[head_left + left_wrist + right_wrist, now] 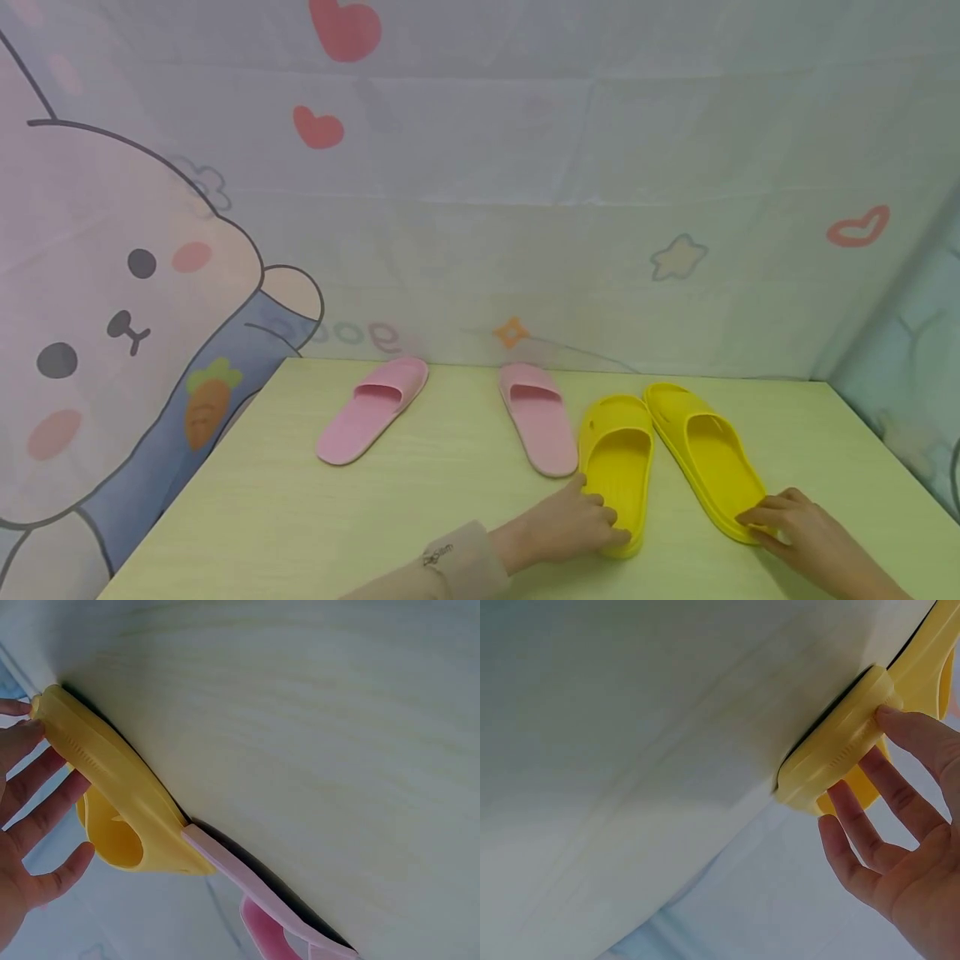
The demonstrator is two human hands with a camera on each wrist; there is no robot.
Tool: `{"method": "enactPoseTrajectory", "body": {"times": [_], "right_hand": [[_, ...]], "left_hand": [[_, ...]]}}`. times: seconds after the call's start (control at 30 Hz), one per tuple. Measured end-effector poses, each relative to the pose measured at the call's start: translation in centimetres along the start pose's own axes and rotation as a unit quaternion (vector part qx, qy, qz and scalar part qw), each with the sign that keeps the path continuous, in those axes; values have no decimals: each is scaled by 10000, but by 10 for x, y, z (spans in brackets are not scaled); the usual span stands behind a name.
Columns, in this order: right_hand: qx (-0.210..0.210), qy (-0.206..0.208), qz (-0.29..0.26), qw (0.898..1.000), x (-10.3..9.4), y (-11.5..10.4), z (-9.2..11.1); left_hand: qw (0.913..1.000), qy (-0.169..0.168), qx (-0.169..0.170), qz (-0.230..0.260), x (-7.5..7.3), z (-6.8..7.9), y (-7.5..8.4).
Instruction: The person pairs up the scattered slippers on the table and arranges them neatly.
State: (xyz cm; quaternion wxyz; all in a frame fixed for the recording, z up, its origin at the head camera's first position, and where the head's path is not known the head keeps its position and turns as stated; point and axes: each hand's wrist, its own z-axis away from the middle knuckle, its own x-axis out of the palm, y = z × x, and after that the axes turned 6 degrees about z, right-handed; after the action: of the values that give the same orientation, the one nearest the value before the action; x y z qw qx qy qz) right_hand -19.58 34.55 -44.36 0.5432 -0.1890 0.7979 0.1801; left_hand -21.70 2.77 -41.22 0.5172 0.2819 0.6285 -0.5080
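And there's the left yellow slipper, five o'clock in the head view, toe aimed at twelve, the left hand pinching its heel! Beside it, out at four o'clock, the right yellow slipper has its toe at eleven, nearly meeting its partner's, and the right hand has the heel gripped between thumb and fingers. Just off the left yellow slipper, at ten o'clock, lies the right pink slipper; well over at nine, the left pink slipper. All four on the pale table, a printed backdrop behind, big cartoon bear at nine!
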Motion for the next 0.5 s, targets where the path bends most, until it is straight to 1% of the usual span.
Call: {"method": "enactPoseTrajectory", "body": {"times": [0.13, 0.23, 0.37, 0.47, 0.5], "right_hand": [[-71, 247, 74, 9996, 1, -3, -2], [119, 34, 64, 9999, 1, -7, -3], [480, -382, 28, 9981, 0, -13, -5], [499, -425, -5, 9979, 0, -16, -8], [447, -358, -7, 9984, 0, -16, -9]], "left_hand": [[9998, 61, -180, 33, 1, -4, -1], [9994, 106, -336, 13, 2, -6, -2], [9987, 114, -500, 33, 4, -9, -4], [9977, 97, -653, 152, 5, -11, -5], [9972, 89, -718, 169, 6, -11, -6]]}}
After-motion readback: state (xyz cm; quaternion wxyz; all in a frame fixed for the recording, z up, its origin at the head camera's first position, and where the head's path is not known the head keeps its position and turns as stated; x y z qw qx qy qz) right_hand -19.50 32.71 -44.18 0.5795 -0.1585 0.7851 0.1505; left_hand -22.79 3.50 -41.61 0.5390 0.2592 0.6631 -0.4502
